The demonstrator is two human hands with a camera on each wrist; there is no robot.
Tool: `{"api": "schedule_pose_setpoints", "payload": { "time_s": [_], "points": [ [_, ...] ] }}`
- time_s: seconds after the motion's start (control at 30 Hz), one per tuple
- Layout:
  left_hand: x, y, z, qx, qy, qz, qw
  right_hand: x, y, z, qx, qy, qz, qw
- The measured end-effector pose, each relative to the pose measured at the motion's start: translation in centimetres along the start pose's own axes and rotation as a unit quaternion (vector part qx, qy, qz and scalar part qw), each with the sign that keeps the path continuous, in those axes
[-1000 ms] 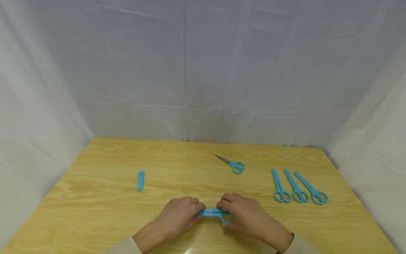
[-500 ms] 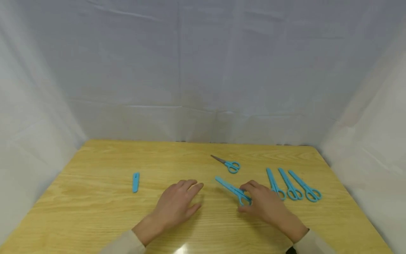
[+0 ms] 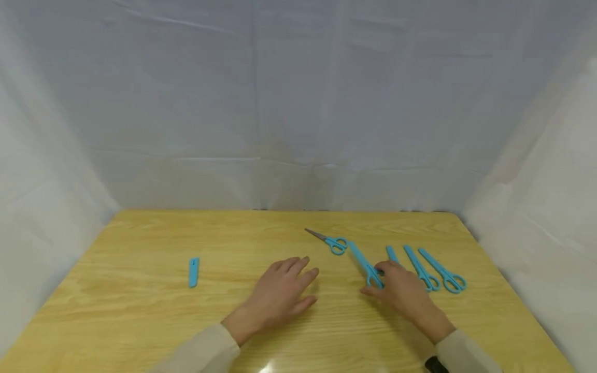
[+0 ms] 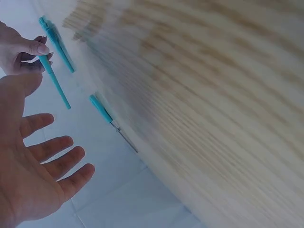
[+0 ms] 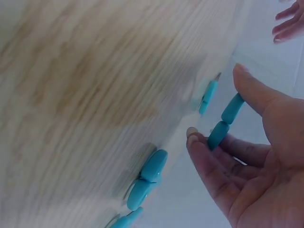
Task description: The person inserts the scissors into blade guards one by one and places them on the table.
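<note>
My right hand [image 3: 406, 290] grips a pair of blue scissors [image 3: 363, 261] by the handle loops, the blades covered by a blue sheath that points away from me. In the right wrist view the thumb and curled fingers hold the two handle loops [image 5: 231, 108] between them. My left hand [image 3: 282, 292] hovers over the middle of the table with fingers spread, holding nothing; the left wrist view shows its palm [image 4: 28, 190] bare. Beyond it lie unsheathed scissors [image 3: 337, 245] with grey blades pointing left. A separate blue sheath [image 3: 193, 272] rests on the left side of the table.
Three sheathed blue scissors lie in a row at the right: the rightmost scissors [image 3: 443, 270], the middle scissors [image 3: 420, 265], and the nearest scissors [image 3: 392, 253], partly hidden by my right hand. White sheeting [image 3: 280, 103] stands behind the wooden table [image 3: 140, 321].
Both hands held the sheathed scissors together a second ago. The left hand has let go and spread its fingers. The right hand has carried the scissors rightward and turned them to point away from me.
</note>
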State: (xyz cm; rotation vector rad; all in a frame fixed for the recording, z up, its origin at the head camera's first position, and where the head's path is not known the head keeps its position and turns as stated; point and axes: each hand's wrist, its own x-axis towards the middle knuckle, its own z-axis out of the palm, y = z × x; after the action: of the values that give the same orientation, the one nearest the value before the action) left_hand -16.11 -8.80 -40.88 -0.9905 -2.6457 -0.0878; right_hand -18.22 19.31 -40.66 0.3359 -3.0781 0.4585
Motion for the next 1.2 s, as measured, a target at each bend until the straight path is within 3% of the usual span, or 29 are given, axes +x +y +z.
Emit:
{"api": "schedule_pose_setpoints", "payload": {
  "time_s": [0.33,0.57,0.77,1.2],
  "points": [
    [2.2,0.6,0.7,0.037,-0.018,0.041,0.9983,0.2,0.5,0.3,-0.011,0.005,0.028,1.0],
    [2.7,0.7,1.3,0.043,-0.019,0.049,0.9977,0.5,0.3,0.6,0.005,-0.015,0.084,0.996],
    [3.1,1.1,1.5,0.023,-0.055,0.043,0.9973,0.5,0.3,0.8,0.003,-0.013,0.098,0.995],
    [3.9,2.0,1.8,-0.001,-0.112,0.049,0.9924,0.7,0.1,0.8,-0.075,-0.042,0.1,0.991]
  ]
}}
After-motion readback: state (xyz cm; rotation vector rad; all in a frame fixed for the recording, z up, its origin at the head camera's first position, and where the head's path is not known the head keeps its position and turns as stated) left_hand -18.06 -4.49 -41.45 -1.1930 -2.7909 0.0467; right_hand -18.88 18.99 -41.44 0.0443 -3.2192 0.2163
